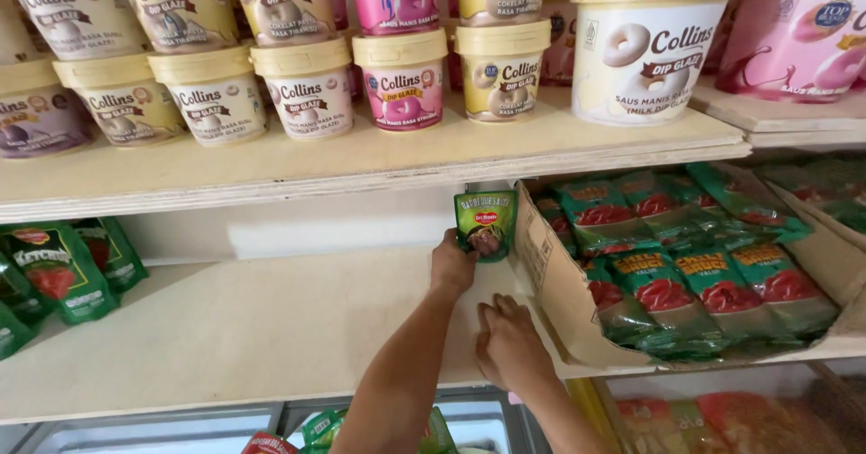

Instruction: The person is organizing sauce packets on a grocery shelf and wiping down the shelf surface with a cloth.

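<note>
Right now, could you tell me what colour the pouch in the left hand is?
Green, with a red patch; the pouch shows best in the head view.

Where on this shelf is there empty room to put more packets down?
The middle shelf is bare from the green ketchup pouches on the left across to the left hand, which holds a small green sauce pouch upright at the back. The right hand rests beside the cardboard box. That box and the tubs above are crowded.
</note>
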